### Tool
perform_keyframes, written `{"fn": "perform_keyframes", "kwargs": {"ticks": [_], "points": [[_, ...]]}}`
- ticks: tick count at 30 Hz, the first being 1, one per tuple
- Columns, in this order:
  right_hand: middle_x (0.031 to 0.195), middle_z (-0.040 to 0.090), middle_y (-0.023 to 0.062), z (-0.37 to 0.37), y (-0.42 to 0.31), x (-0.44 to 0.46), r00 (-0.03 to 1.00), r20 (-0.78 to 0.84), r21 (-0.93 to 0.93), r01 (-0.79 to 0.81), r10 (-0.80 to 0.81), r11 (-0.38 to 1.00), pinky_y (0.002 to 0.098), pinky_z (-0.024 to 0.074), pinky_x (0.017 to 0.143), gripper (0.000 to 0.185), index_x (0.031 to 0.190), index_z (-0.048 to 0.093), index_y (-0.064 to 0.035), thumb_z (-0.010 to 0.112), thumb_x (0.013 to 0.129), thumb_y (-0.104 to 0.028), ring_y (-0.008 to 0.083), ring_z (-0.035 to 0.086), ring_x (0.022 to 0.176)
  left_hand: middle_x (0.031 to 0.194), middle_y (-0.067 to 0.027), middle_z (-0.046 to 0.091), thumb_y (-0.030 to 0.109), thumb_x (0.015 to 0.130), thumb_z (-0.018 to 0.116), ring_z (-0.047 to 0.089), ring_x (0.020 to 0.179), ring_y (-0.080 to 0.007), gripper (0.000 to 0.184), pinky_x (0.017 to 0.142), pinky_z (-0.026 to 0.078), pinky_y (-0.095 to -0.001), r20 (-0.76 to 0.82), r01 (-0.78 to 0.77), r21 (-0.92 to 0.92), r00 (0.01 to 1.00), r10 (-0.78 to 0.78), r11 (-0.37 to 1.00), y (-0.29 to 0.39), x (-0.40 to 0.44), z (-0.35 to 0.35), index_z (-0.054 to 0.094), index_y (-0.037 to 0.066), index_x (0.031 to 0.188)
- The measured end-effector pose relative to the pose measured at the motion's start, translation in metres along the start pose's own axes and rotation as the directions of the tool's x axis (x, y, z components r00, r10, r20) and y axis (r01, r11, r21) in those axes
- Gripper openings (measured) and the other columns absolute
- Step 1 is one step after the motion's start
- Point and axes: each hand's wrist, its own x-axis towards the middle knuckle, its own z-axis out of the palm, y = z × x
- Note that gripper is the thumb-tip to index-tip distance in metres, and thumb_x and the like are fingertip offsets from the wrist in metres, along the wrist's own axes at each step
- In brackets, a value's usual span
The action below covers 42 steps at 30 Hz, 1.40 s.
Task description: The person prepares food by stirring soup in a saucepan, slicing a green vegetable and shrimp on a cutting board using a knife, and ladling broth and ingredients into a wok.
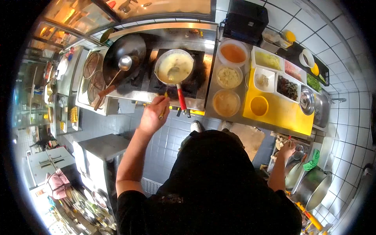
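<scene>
My left hand (154, 113) is closed around the yellowish handle of a ladle (173, 73). The ladle's round bowl dips into a pale, creamy sauce (168, 62) in a frying pan (156, 76) on the stove. The pan's red handle (181, 98) points toward me, just right of that hand and apart from it. Far to the right, below the counter's edge, my right hand (288, 149) has its fingers closed beside a crowd of utensils and containers. A small red tip shows above the fingers; what they hold is too small to name.
Left of the pan sits a dark wok (125, 51) with a second ladle (125, 62) in it. On the right counter are tubs of sauce (234, 53), white trays of chopped ingredients (267, 58), a yellow cup (259, 105) and a yellow board (290, 119). A stockpot (313, 192) stands lower right.
</scene>
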Motion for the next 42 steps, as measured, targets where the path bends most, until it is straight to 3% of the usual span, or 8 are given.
{"fn": "perform_keyframes", "kwargs": {"ticks": [2,3,14,22,29,35,37,42], "points": [[0.118,0.064,0.0241,0.034,0.091,0.015,0.996,-0.025,0.158,0.084,-0.081,0.984,0.0478,0.0487,0.093,0.047,0.118,0.06,0.004,0.067,0.084,-0.028,0.0395,0.062,0.108,0.107,-0.0214,0.065,0.0,0.081,0.068,0.067,0.093,-0.0372,0.026,0.079,0.057,-0.0414,0.036,0.015,-0.062,0.999,-0.013,0.998,-0.005,-0.005,0.01,0.066,0.0,0.107],[0.112,0.066,0.0246,0.024,0.079,-0.005,0.993,-0.042,-0.214,0.103,-0.114,0.971,0.0488,0.0495,0.091,0.043,0.112,0.061,0.0051,0.067,0.084,-0.027,0.0409,0.062,0.106,0.106,-0.0215,0.065,0.0,0.081,0.068,0.066,0.094,-0.0373,0.026,0.08,0.057,-0.0417,0.042,-0.003,-0.09,0.999,0.006,0.996,-0.01,-0.004,0.018,0.066,0.0,0.106],[0.106,0.068,0.0187,0.004,0.101,-0.037,0.999,0.013,-0.126,-0.038,0.04,0.991,0.0453,0.0512,0.085,0.039,0.114,0.061,-0.0018,0.065,0.083,-0.025,0.0357,0.066,0.095,0.115,-0.0213,0.06,0.005,0.083,0.065,0.066,0.095,-0.0329,0.029,0.08,0.056,-0.0394,0.19,-0.318,0.231,0.942,0.277,0.92,-0.046,0.027,0.036,0.062,0.001,0.111],[0.117,0.065,0.0196,0.017,0.16,-0.036,0.995,0.097,-0.307,0.021,0.009,0.952,0.0473,0.0491,0.09,0.039,0.119,0.057,-0.0044,0.058,0.087,-0.026,0.0382,0.063,0.105,0.126,-0.0191,0.058,0.009,0.085,0.061,0.062,0.11,-0.0324,0.016,0.093,0.053,-0.0396,0.408,-0.349,0.324,0.89,0.203,0.879,-0.101,0.018,0.033,0.064,0.004,0.1],[0.128,0.061,0.0207,0.004,0.137,-0.051,0.968,0.235,-0.353,0.005,0.084,0.936,0.0462,0.048,0.095,0.043,0.124,0.056,-0.0056,0.056,0.09,-0.032,0.0389,0.059,0.115,0.101,-0.0208,0.063,0.003,0.081,0.064,0.064,0.082,-0.0377,0.013,0.076,0.055,-0.0438,0.143,-0.062,0.148,0.989,0.041,0.987,-0.04,0.011,0.019,0.062,0.002,0.093],[0.126,0.059,0.022,0.001,0.119,-0.063,0.972,0.235,-0.395,0.095,0.001,0.914,0.0421,0.0381,0.108,0.046,0.127,0.053,0.0065,0.059,0.091,-0.022,0.0352,0.054,0.12,0.099,-0.0218,0.067,0.0,0.086,0.063,0.068,0.09,-0.0355,0.018,0.08,0.055,-0.0374,-0.127,0.294,-0.251,0.935,-0.333,0.922,-0.024,0.008,0.006,0.067,-0.003,0.103],[0.124,0.06,0.0227,-0.002,0.117,-0.063,0.966,0.258,-0.295,0.075,0.004,0.953,0.0431,0.0399,0.105,0.043,0.123,0.056,0.0066,0.06,0.09,-0.021,0.0364,0.055,0.118,0.102,-0.0225,0.067,-0.003,0.087,0.06,0.068,0.094,-0.036,0.02,0.084,0.054,-0.0393,-0.186,0.25,-0.418,0.917,-0.352,0.873,-0.02,0.007,0.01,0.067,-0.004,0.106],[0.107,0.064,0.023,0.004,0.124,-0.048,0.972,0.227,-0.346,0.131,-0.053,0.929,0.0485,0.0484,0.088,0.029,0.102,0.059,-0.0019,0.06,0.085,-0.025,0.0401,0.062,0.1,0.117,-0.0246,0.062,-0.003,0.084,0.061,0.065,0.1,-0.0393,0.028,0.086,0.054,-0.0414,-0.159,0.041,0.018,0.987,-0.038,0.999,-0.033,0.011,0.049,0.065,-0.001,0.112]]}}
